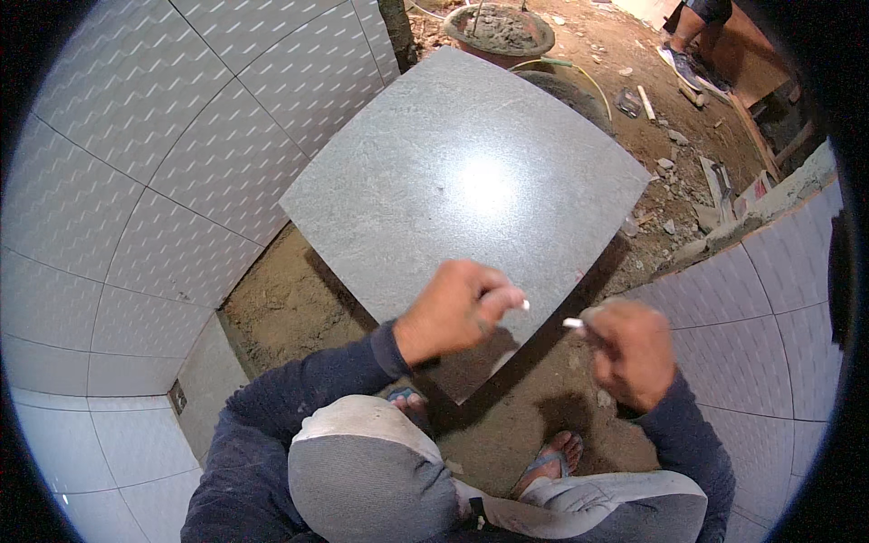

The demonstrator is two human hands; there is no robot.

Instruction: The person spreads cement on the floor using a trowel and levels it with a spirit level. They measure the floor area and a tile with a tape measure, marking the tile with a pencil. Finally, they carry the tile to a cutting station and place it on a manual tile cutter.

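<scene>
A large square grey floor tile (389,172) lies in front of me, its near corner pointing at my feet. Over its near part, my left hand (457,309) is closed in a pinch on a small white piece (526,306), of which only the tip shows. Just off the tile's right edge, my right hand (631,348) pinches a short white stick (572,323) that points toward the left hand. The two white ends face each other with a gap between them. They may be chalk, but the kind is not certain.
White patterned wall tiles (172,136) rise on the left; a low tiled wall (724,308) stands on the right. Beyond the grey tile are a basin of mortar (500,34), a hose (593,81) and rubble. Another person's legs (688,36) show at the far right.
</scene>
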